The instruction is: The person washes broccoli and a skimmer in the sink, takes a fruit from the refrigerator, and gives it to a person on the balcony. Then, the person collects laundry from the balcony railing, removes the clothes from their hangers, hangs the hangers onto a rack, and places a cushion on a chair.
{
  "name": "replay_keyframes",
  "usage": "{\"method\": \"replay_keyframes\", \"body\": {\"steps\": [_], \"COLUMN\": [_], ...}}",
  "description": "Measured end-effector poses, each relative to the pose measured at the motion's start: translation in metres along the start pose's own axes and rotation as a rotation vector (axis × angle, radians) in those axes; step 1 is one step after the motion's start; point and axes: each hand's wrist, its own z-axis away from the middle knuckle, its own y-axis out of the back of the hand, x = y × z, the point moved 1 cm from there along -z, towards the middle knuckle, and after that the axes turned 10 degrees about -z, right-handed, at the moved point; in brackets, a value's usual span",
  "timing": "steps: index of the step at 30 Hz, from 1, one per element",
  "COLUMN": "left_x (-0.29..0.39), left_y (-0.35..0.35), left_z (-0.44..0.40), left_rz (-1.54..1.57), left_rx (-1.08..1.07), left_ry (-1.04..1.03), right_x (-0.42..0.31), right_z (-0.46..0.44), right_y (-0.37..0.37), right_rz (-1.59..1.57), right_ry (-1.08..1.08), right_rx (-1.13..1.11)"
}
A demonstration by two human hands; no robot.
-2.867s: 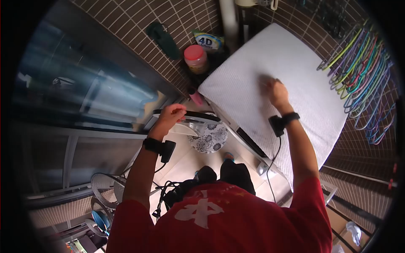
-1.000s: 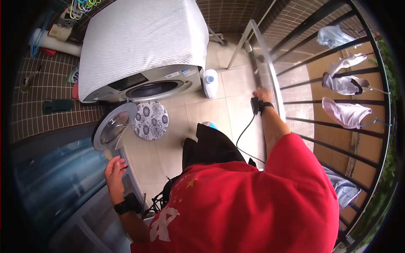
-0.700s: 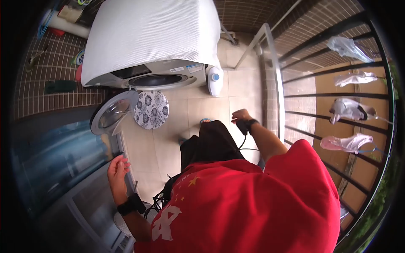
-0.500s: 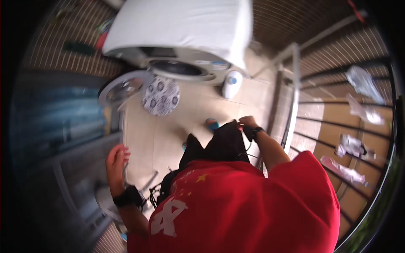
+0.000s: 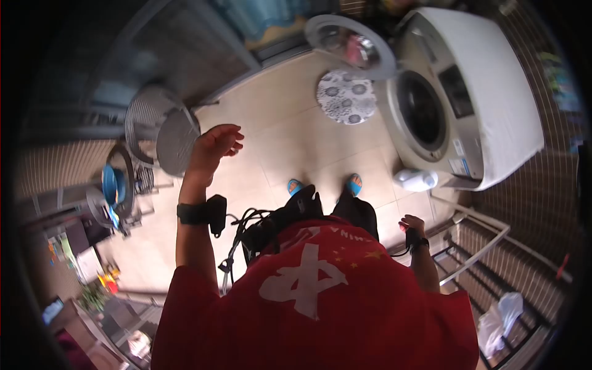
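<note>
My left hand (image 5: pixel 216 149) is raised at the left, its fingers loosely bent and apart, with nothing in them. The nearest thing in the picture is a grey round-seated chair (image 5: pixel 177 140) beyond it. Lower down at the right, my right hand (image 5: pixel 412 223) hangs by my side, its fingers slightly curled and partly apart; I see nothing held. Past it lies a white washing machine (image 5: pixel 453 132), its round door (image 5: pixel 330 34) swung open and its drum opening (image 5: pixel 423 110) dark. A white bottle (image 5: pixel 417 180) stands on the floor at the machine's front corner.
A round patterned stool or mat (image 5: pixel 346 97) is on the tiled floor (image 5: pixel 274 132) by the open door. A metal railing (image 5: pixel 478 250) with plastic bags (image 5: pixel 501 320) runs along the lower right. More chairs and a blue basin (image 5: pixel 113 185) are at the left.
My view has turned left, so the washing machine has shifted from the top middle to the upper right. Chairs and a farther room have come into view at the left. Both hands remain apart from objects.
</note>
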Motion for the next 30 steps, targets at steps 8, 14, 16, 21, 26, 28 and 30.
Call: {"method": "replay_keyframes", "body": {"steps": [8, 14, 16, 21, 26, 28, 30], "left_x": [-0.088, -0.12, -0.136, -0.183, -0.223, -0.221, -0.239], "left_y": [0.075, 0.055, 0.038, -0.028, -0.083, -0.1, -0.117], "left_z": [0.032, 0.022, 0.02, 0.019, -0.017, -0.046, -0.054], "left_rz": [0.213, 0.076, -0.05, 0.252, 0.31, 0.311, 0.387], "left_rx": [0.212, -0.023, -0.137, -0.353, -0.409, -0.453, -0.486], "left_ry": [0.036, 0.137, 0.232, 0.63, 0.815, 0.858, 0.92], "right_x": [-0.034, -0.081, -0.086, -0.049, 0.009, 0.028, 0.038], "right_z": [-0.051, -0.063, -0.096, -0.253, -0.384, -0.441, -0.491], "right_y": [-0.139, -0.324, -0.369, -0.441, -0.503, -0.509, -0.5], "right_rz": [0.417, 0.622, 0.702, 1.117, 1.121, 0.686, 0.448], "right_ry": [0.167, 0.271, 0.294, 0.604, 0.73, 0.151, 0.026], "right_rx": [-0.43, -0.29, -0.345, -0.484, -0.398, -0.052, -0.032]}}
